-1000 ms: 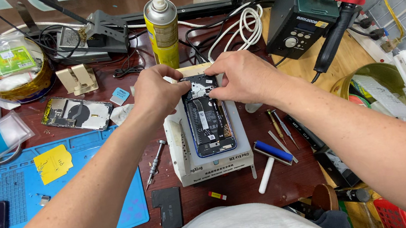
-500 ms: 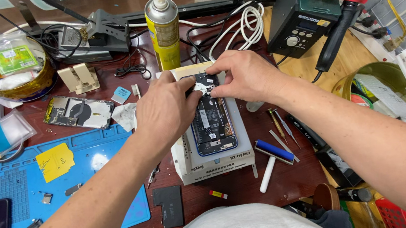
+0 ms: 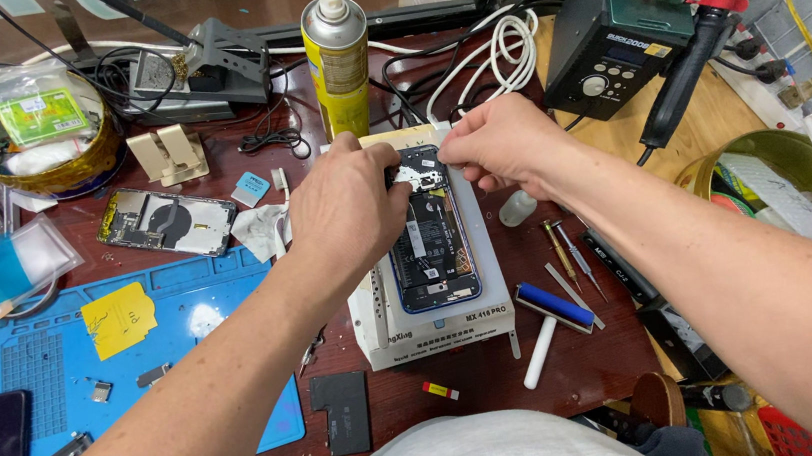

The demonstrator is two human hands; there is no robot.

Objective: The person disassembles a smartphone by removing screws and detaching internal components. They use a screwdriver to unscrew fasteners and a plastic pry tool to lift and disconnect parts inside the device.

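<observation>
Head view: both hands' fingers pinch at the opened phone's [image 3: 432, 240] top edge, tools crowding right.

Under your left hand [image 3: 349, 214] and right hand [image 3: 503, 142] lies an opened phone [image 3: 432, 240]: its inside looks like matt black plastic with small bright metal shields, ringed by a glossy blue frame. It rests on a white plate [image 3: 436, 320] with a smooth, dull finish. The workbench [image 3: 502, 374] is dark reddish wood, worn and faintly shiny. Your blue mat [image 3: 27, 348] looks like matt rubber with moulded ridges. The spray can [image 3: 338, 59] is glossy yellow metal with a white plastic cap. The roller [image 3: 555, 305] has a soft-looking blue sleeve on a smooth white plastic handle. The yellow note [image 3: 119, 318] is creased matt paper.
</observation>
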